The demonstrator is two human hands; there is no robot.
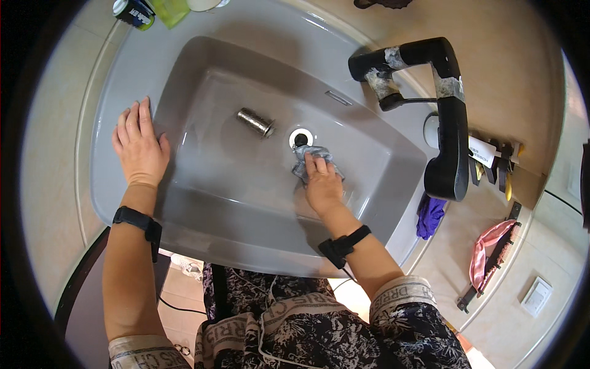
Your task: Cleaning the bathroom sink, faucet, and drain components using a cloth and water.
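My right hand (324, 186) is down in the grey sink (203, 240), fingers pressed onto a crumpled grey cloth (312, 161). The cloth lies on the basin floor against the near side of the drain hole (301, 139), which has a pale ring and a dark middle. To the left of the drain, a metal strainer basket (254, 122) rests on its side, apart from both hands. My left hand (141, 147) lies flat on the sink's left rim, fingers stretched out and holding nothing.
A black faucet (452, 123) with worn silvery patches arches over the sink's right side. Near its base are a white tube (479, 150) and a purple cloth (430, 216). Bottles (134, 13) stand at the far left rim. A pink band (485, 252) hangs on a right-hand wall rack.
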